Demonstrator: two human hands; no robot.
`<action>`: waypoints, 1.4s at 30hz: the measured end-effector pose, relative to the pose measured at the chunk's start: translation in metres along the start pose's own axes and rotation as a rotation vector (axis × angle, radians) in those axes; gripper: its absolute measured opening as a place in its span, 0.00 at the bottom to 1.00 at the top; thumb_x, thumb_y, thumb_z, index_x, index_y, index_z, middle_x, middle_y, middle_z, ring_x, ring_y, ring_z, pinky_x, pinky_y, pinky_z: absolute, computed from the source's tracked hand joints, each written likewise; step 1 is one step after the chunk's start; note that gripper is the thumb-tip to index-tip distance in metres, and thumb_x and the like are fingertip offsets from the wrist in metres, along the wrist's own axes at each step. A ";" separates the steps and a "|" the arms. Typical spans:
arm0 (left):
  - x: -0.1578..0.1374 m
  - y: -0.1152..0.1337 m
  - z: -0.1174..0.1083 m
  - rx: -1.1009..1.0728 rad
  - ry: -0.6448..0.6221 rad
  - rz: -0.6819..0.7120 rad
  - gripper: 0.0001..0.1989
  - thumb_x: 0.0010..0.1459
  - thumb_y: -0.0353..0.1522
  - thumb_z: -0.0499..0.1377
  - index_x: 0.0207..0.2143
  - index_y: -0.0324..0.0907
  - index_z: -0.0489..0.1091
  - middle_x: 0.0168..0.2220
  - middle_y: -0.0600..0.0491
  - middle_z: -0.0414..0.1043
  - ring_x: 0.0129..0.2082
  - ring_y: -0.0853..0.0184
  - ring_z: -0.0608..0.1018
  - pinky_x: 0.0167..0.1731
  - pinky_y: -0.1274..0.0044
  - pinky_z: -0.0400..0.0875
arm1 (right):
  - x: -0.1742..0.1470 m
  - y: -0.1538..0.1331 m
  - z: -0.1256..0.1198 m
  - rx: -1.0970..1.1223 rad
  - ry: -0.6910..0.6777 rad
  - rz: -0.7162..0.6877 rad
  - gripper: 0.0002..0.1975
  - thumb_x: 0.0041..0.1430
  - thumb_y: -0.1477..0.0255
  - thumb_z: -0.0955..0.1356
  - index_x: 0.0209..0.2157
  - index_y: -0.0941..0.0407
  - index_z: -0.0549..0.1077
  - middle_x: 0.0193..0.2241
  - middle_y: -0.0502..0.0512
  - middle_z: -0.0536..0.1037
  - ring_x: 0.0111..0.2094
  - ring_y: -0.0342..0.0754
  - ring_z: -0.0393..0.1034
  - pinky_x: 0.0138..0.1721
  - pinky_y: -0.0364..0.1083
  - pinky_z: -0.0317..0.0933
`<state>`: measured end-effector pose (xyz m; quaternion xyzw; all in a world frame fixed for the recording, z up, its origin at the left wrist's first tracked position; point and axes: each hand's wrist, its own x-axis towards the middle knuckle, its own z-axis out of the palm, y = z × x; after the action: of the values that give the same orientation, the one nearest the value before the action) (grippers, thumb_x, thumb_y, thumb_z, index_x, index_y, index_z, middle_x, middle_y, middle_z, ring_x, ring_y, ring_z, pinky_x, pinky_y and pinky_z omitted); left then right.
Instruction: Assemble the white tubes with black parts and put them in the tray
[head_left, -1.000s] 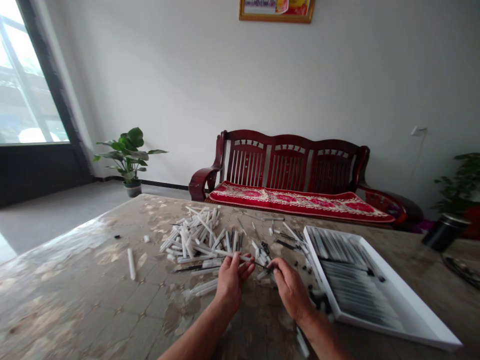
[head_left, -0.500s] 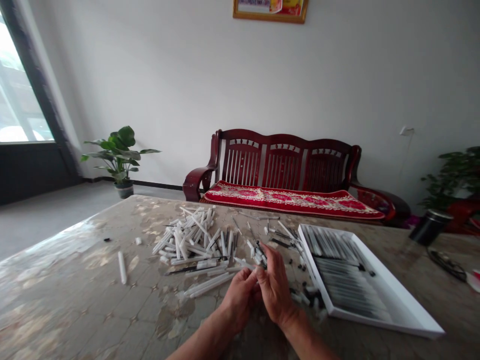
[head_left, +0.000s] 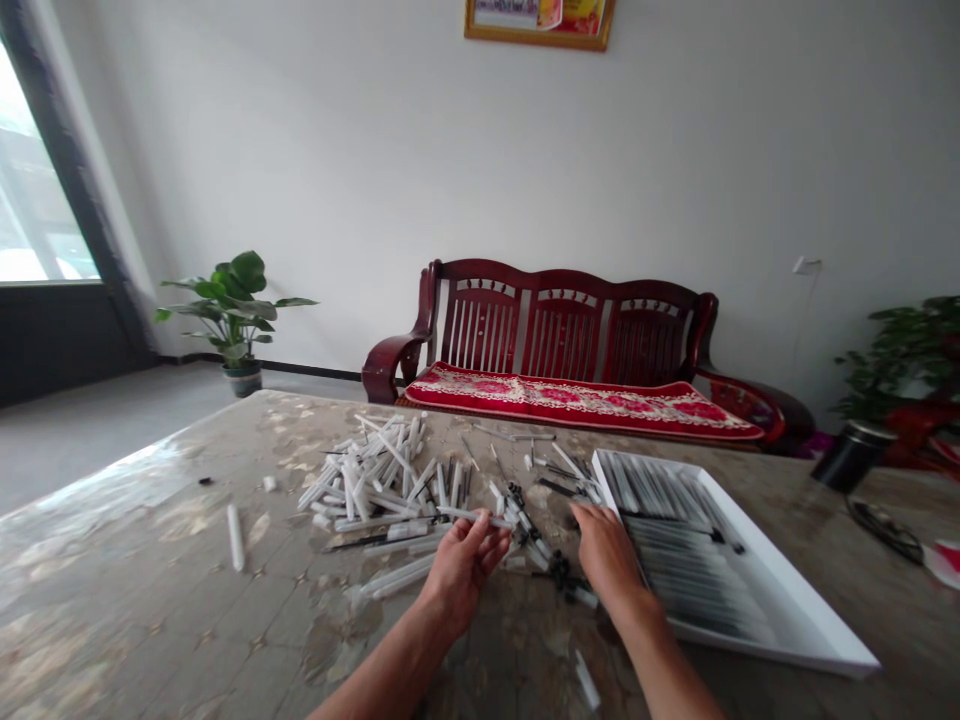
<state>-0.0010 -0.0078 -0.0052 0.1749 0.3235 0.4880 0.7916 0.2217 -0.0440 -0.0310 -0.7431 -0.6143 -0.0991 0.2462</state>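
My left hand (head_left: pixel 466 560) pinches a translucent white pen barrel (head_left: pixel 480 517) between thumb and fingers, above the table. My right hand (head_left: pixel 611 555) is low over the table beside the box, back of the hand up, fingers bent and close together. What its fingertips hold, if anything, is hidden. Between the hands lie small black pen parts (head_left: pixel 559 568) and short clear caps. To the left spreads a heap of white pen barrels (head_left: pixel 375 465). A shallow white box (head_left: pixel 799 600) on the right holds rows of pens (head_left: pixel 697 570).
A lone white tube (head_left: pixel 235 538) lies on the left of the patterned table (head_left: pixel 187 590). Another clear piece (head_left: pixel 586 682) rests near the front edge. A black cylinder (head_left: pixel 853 455) and a dark cable stand at the right. Beyond the table is a wooden bench (head_left: pixel 566 330).
My hands have come apart. My right hand moved right, toward the box's edge, while my left hand stays near the heap with the barrel. A clear piece now shows near the front edge.
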 end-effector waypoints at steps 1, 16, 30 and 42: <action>0.000 0.000 0.000 0.003 0.007 0.000 0.05 0.61 0.23 0.58 0.32 0.36 0.68 0.27 0.50 0.77 0.25 0.70 0.81 0.28 0.81 0.79 | -0.001 0.001 0.003 -0.037 -0.025 -0.015 0.24 0.57 0.86 0.57 0.46 0.57 0.78 0.46 0.59 0.80 0.48 0.52 0.72 0.52 0.48 0.60; -0.001 0.000 0.000 0.037 0.061 0.028 0.05 0.61 0.24 0.59 0.31 0.37 0.67 0.25 0.51 0.76 0.24 0.71 0.81 0.27 0.82 0.78 | -0.008 -0.018 -0.011 0.155 0.082 -0.015 0.10 0.59 0.76 0.64 0.35 0.52 0.77 0.36 0.55 0.80 0.40 0.51 0.75 0.42 0.46 0.66; 0.000 -0.006 -0.002 0.043 0.017 0.026 0.05 0.60 0.23 0.59 0.31 0.36 0.69 0.26 0.50 0.77 0.25 0.71 0.81 0.29 0.82 0.78 | -0.023 -0.079 -0.003 0.873 0.074 0.106 0.13 0.52 0.74 0.68 0.42 0.55 0.74 0.32 0.55 0.83 0.34 0.50 0.79 0.37 0.45 0.72; -0.002 -0.009 -0.003 0.063 -0.026 0.036 0.07 0.51 0.26 0.68 0.30 0.38 0.71 0.26 0.51 0.78 0.26 0.69 0.81 0.29 0.80 0.78 | -0.024 -0.079 -0.003 0.788 0.125 0.051 0.12 0.55 0.72 0.67 0.43 0.54 0.74 0.33 0.56 0.83 0.33 0.50 0.79 0.36 0.46 0.73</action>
<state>0.0024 -0.0135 -0.0115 0.2118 0.3253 0.4896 0.7808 0.1404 -0.0569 -0.0198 -0.5993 -0.5706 0.1051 0.5515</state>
